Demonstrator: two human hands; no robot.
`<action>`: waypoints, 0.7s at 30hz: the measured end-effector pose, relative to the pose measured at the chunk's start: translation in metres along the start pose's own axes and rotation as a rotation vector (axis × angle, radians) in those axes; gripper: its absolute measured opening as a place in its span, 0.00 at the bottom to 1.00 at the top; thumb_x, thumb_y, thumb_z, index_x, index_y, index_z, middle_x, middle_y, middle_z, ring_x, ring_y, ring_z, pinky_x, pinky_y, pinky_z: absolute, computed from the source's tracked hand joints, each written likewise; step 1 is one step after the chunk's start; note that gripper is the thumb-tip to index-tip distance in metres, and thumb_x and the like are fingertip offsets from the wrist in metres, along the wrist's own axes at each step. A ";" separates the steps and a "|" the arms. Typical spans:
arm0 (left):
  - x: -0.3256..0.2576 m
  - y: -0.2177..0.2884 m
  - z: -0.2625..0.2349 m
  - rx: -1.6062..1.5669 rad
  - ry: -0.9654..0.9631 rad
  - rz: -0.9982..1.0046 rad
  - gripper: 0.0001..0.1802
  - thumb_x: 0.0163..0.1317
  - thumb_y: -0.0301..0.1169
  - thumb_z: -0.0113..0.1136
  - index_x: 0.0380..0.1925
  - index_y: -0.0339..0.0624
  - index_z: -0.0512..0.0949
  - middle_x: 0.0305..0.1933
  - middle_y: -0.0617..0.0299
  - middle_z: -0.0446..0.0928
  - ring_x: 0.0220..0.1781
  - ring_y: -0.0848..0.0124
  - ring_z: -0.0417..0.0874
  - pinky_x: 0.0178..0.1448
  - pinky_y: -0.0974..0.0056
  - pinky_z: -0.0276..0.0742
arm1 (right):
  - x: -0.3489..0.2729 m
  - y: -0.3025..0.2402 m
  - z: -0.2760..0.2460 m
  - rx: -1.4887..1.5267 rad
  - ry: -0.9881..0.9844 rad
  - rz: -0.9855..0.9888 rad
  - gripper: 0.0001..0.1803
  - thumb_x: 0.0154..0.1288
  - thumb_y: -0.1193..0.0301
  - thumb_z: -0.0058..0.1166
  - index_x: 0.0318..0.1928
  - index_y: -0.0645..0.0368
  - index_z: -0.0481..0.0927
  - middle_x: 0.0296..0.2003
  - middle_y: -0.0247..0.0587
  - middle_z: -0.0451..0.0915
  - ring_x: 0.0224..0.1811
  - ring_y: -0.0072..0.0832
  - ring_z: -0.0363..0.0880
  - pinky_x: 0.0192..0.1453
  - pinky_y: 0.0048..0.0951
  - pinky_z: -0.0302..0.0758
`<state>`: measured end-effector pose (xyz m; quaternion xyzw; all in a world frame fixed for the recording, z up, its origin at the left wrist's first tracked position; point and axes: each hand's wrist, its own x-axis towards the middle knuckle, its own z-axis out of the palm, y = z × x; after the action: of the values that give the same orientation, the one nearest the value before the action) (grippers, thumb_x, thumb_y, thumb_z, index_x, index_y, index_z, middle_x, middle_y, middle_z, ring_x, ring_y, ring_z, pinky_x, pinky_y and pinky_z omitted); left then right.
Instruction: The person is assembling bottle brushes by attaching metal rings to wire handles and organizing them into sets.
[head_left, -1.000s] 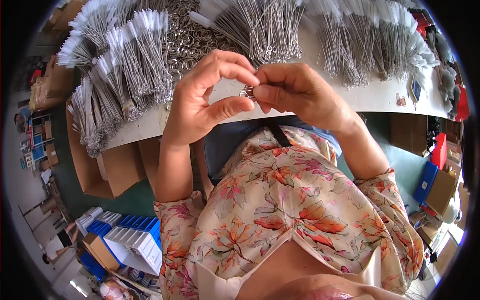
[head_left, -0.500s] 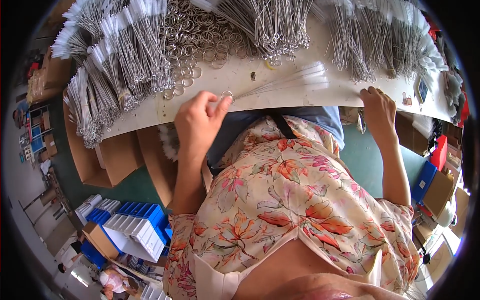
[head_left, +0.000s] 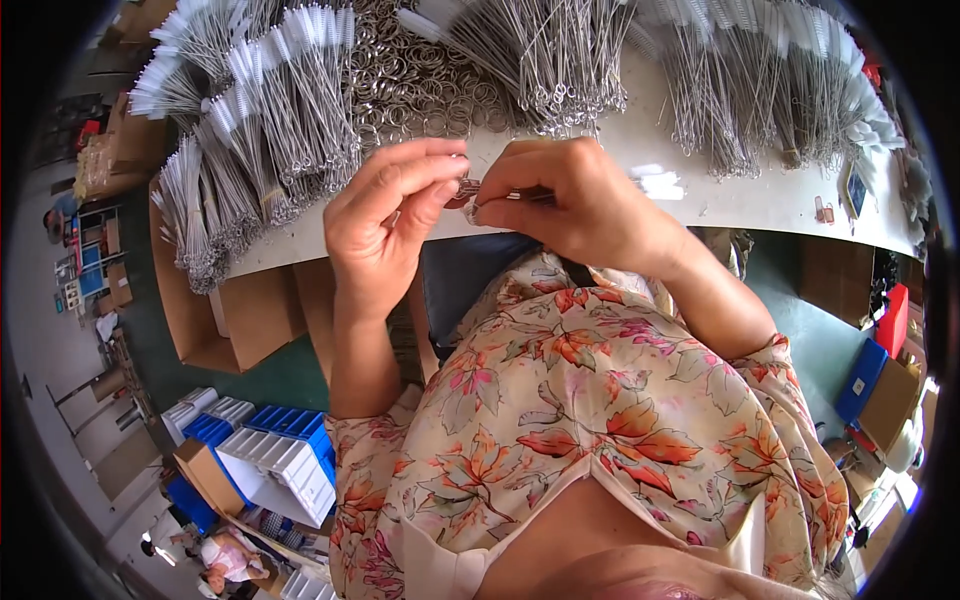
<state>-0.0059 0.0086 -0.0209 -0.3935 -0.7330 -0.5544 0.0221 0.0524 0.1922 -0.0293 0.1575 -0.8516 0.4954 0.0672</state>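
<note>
Wearing a floral blouse (head_left: pixel 600 440) that fills the lower middle of the frame, the person raises both forearms from it toward the centre, where the two hands meet just in front of the near edge of the white surface (head_left: pixel 700 195). The left hand (head_left: pixel 385 225) has its fingers (head_left: pixel 425 165) stretched and drawn close together, thumb and forefinger tips pinching toward a small metal ring (head_left: pixel 467 190) that sits between the two hands. The right hand (head_left: pixel 565 200) is curled tighter, its thumb and forefinger closed on the same small ring from the other side; how much of the ring each hand really grips is too small to tell. Below the surface at left stand brown cardboard boxes (head_left: pixel 240 320), and at the lower left of the frame lie blue and white plastic bins (head_left: pixel 270 455) on the green floor (head_left: pixel 270 385). On the surface beyond the hands, a loose heap of metal rings (head_left: pixel 415 85) spreads across the upper middle. Bundles of thin wire brushes with white bristle tips (head_left: pixel 260 130) fan out at the upper left, more wire brushes (head_left: pixel 545 55) lie at the top centre, and another row (head_left: pixel 790 95) runs along the upper right. At the far right edge sit a red box (head_left: pixel 893 318) and a blue box (head_left: pixel 860 378).
</note>
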 end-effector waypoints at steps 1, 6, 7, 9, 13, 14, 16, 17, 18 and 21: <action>0.004 0.005 -0.005 -0.044 -0.052 0.001 0.07 0.55 0.18 0.57 0.34 0.37 0.79 0.40 0.50 0.78 0.33 0.74 0.80 0.36 0.74 0.77 | 0.000 0.001 -0.004 0.205 -0.053 0.039 0.07 0.54 0.68 0.57 0.33 0.57 0.81 0.26 0.36 0.79 0.25 0.30 0.77 0.29 0.30 0.72; 0.023 0.013 -0.015 -0.149 -0.192 0.050 0.09 0.50 0.16 0.58 0.32 0.36 0.79 0.41 0.52 0.77 0.33 0.74 0.80 0.34 0.73 0.77 | 0.002 -0.012 -0.029 0.618 -0.307 0.359 0.10 0.60 0.67 0.55 0.34 0.61 0.81 0.23 0.30 0.78 0.20 0.14 0.67 0.24 0.17 0.65; 0.024 0.013 -0.016 -0.181 -0.245 0.029 0.09 0.50 0.15 0.56 0.32 0.34 0.78 0.43 0.48 0.76 0.35 0.75 0.79 0.35 0.74 0.75 | 0.002 -0.012 -0.030 0.616 -0.306 0.360 0.10 0.60 0.67 0.55 0.34 0.61 0.81 0.23 0.30 0.78 0.20 0.14 0.67 0.24 0.17 0.65; 0.026 0.012 -0.017 -0.213 -0.299 0.008 0.10 0.50 0.14 0.53 0.32 0.32 0.78 0.44 0.45 0.75 0.36 0.75 0.77 0.37 0.75 0.73 | 0.002 -0.011 -0.032 0.694 -0.335 0.358 0.10 0.61 0.67 0.54 0.33 0.62 0.81 0.24 0.29 0.78 0.19 0.13 0.66 0.23 0.16 0.63; 0.025 0.007 -0.013 -0.280 -0.297 0.006 0.12 0.48 0.11 0.52 0.33 0.31 0.77 0.44 0.45 0.75 0.38 0.71 0.79 0.41 0.71 0.76 | -0.001 -0.010 -0.034 0.764 -0.347 0.423 0.10 0.61 0.67 0.55 0.33 0.62 0.81 0.25 0.29 0.78 0.20 0.13 0.66 0.24 0.16 0.64; 0.024 0.006 -0.011 -0.299 -0.295 0.002 0.13 0.48 0.11 0.51 0.36 0.30 0.76 0.43 0.45 0.76 0.39 0.70 0.79 0.43 0.69 0.77 | -0.002 -0.007 -0.032 0.805 -0.339 0.437 0.10 0.61 0.67 0.55 0.33 0.62 0.81 0.25 0.30 0.79 0.20 0.13 0.66 0.24 0.16 0.64; 0.017 0.007 0.005 -0.372 -0.147 -0.052 0.14 0.48 0.11 0.53 0.37 0.29 0.76 0.41 0.48 0.77 0.38 0.70 0.80 0.42 0.70 0.79 | -0.004 -0.004 -0.030 0.848 -0.332 0.451 0.10 0.60 0.66 0.56 0.34 0.62 0.81 0.26 0.30 0.79 0.20 0.13 0.66 0.24 0.16 0.64; 0.015 0.009 0.010 -0.445 0.002 -0.106 0.15 0.49 0.11 0.55 0.39 0.29 0.75 0.40 0.52 0.78 0.37 0.71 0.81 0.41 0.70 0.80 | -0.005 -0.005 -0.029 0.889 -0.213 0.443 0.10 0.60 0.67 0.56 0.34 0.61 0.81 0.26 0.30 0.79 0.20 0.13 0.67 0.24 0.16 0.64; 0.015 0.011 0.012 -0.446 0.000 -0.108 0.15 0.49 0.11 0.55 0.39 0.29 0.75 0.40 0.52 0.78 0.37 0.71 0.81 0.41 0.70 0.80 | -0.006 -0.005 -0.028 0.928 -0.092 0.436 0.10 0.60 0.67 0.57 0.34 0.61 0.81 0.25 0.31 0.79 0.20 0.14 0.67 0.24 0.16 0.64; 0.021 0.019 0.013 -0.352 0.126 0.069 0.17 0.49 0.12 0.58 0.42 0.24 0.73 0.39 0.46 0.78 0.36 0.66 0.83 0.41 0.69 0.80 | 0.000 -0.016 -0.037 0.984 0.065 0.410 0.09 0.59 0.69 0.57 0.34 0.62 0.81 0.25 0.30 0.78 0.22 0.13 0.69 0.25 0.15 0.66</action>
<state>-0.0035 0.0327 -0.0011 -0.3809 -0.6079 -0.6965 0.0177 0.0565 0.2170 0.0018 -0.0147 -0.5294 0.8438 -0.0866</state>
